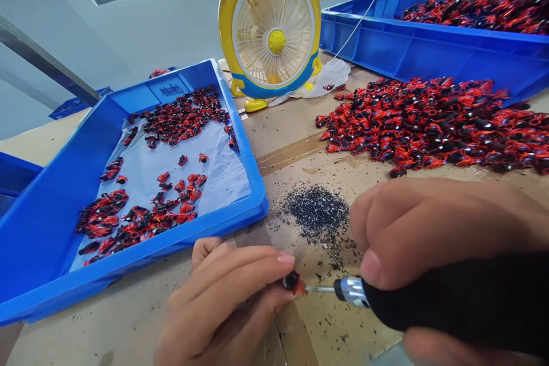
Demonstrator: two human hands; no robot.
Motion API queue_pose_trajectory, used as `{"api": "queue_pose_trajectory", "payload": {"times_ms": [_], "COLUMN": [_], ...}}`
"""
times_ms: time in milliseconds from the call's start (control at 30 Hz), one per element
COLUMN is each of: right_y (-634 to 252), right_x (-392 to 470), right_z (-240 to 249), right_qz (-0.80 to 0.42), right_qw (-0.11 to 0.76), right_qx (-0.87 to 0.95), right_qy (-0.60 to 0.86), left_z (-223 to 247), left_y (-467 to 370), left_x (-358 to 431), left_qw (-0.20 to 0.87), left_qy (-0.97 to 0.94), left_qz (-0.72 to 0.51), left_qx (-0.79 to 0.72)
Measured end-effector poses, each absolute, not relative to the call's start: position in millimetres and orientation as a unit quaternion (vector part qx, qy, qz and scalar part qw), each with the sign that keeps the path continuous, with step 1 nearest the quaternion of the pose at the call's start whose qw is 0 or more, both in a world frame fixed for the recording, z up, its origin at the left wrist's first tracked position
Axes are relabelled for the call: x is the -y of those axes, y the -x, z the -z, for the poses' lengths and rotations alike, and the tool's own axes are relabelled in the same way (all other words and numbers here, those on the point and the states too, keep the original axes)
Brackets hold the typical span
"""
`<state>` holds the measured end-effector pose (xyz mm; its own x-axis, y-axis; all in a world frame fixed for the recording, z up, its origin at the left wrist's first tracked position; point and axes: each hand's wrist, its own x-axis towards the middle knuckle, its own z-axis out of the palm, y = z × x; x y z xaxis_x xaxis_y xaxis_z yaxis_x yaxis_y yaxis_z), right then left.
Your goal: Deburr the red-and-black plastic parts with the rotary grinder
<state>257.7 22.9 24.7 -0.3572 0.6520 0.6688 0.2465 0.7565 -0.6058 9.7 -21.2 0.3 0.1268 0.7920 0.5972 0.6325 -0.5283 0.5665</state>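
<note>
Left hand [223,303] pinches a small red-and-black plastic part [293,282] at its fingertips above the cardboard-covered table [128,320]; right hand [433,240], closed around a black-handled rotary tool [429,303], presents the bit; a slip could nick fingers.

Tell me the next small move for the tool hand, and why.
Probably ease the rotary tool in the right hand slightly left: its thin bit points at the red-and-black piece pinched by the left hand, its tip at or just short of the red edge.
</note>
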Motion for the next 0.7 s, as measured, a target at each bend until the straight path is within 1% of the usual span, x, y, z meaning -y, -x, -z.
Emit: {"api": "queue_pose_trajectory", "payload": {"times_ms": [100, 167, 333, 467, 567, 700], "right_y": [-260, -259, -255, -254, -254, -250], "right_x": [-34, -40, -40, -34, -31, -30], "right_z": [-27, -29, -27, -24, -23, -22], "right_qz": [-0.296, -0.318, -0.303, -0.294, -0.265, -0.266], "right_qw": [0.468, 0.473, 0.473, 0.491, 0.496, 0.492], "right_qx": [0.807, 0.800, 0.803, 0.795, 0.795, 0.787], "right_qy": [0.205, 0.189, 0.197, 0.204, 0.229, 0.261], "left_z": [0, 0, -2, -1, -1, -1], "left_y": [-12, -13, -18, -19, -18, -18], "left_x": [22, 22, 23, 23, 22, 21], "left_qw": [0.082, 0.081, 0.074, 0.066, 0.066, 0.071], "left_qy": [-0.735, -0.734, -0.715, -0.708, -0.719, -0.726], "left_qz": [-0.466, -0.465, -0.473, -0.472, -0.463, -0.460], "left_qx": [-0.486, -0.487, -0.510, -0.521, -0.514, -0.506]}}
